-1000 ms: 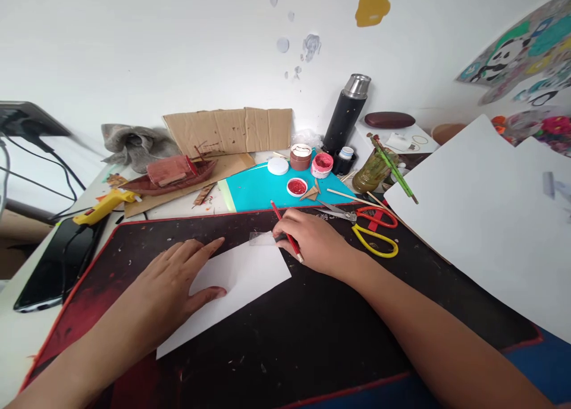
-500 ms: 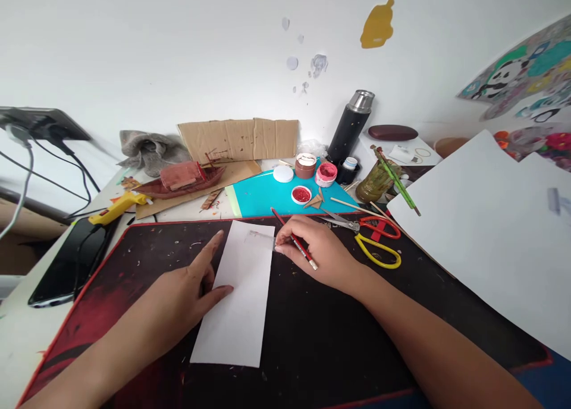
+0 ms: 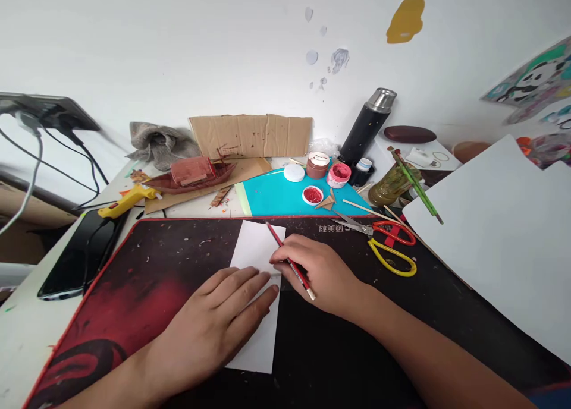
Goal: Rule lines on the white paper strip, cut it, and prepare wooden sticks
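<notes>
Single view: camera worn on person's head. Aim forward and down, over tabletop [image 3: 27, 337]. Range close: left hand [image 3: 214, 326] and right hand [image 3: 321, 272] large in lower half, forearms [image 3: 423, 340] running in from bottom edge. Mat [image 3: 330, 355] fills central foreground, seen from above at slant. Wall [image 3: 134, 52] behind tabletop takes up upper part of frame. Field wide: dark socket panel [image 3: 82, 115] cut by left edge, paper sheets [image 3: 491, 236] by right edge.
</notes>
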Tool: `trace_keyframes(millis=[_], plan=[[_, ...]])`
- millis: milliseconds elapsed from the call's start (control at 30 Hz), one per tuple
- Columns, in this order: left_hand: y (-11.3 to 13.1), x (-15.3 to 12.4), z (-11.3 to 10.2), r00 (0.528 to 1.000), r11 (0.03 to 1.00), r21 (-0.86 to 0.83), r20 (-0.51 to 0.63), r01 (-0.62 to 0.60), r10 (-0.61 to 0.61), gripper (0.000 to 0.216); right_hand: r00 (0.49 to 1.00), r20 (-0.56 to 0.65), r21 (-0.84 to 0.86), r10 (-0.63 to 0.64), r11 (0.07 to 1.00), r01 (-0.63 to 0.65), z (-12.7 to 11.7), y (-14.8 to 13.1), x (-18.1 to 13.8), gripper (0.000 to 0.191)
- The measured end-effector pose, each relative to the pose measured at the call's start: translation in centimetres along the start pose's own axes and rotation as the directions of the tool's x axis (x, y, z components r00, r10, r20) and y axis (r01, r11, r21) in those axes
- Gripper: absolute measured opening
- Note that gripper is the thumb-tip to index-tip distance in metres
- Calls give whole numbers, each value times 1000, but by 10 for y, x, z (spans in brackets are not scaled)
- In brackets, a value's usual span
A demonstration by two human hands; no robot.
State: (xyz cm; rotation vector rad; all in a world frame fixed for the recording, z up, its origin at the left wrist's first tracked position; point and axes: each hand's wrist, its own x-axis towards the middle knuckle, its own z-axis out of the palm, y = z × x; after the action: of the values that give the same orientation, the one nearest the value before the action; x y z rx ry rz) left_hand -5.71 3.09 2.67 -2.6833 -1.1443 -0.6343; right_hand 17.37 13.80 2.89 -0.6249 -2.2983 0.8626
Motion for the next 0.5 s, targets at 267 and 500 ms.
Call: trace_keyframes(millis=[267,500], plan=[[0,-9,9,996,1000,-4,91,-3,4,43,982,-178,-55,71,995,-82,-14,18,3,11],[-4,-14,13,994,1000,-15,104,27,-26,47,980,-138,24,144,990,-142,-9,29,1,10]])
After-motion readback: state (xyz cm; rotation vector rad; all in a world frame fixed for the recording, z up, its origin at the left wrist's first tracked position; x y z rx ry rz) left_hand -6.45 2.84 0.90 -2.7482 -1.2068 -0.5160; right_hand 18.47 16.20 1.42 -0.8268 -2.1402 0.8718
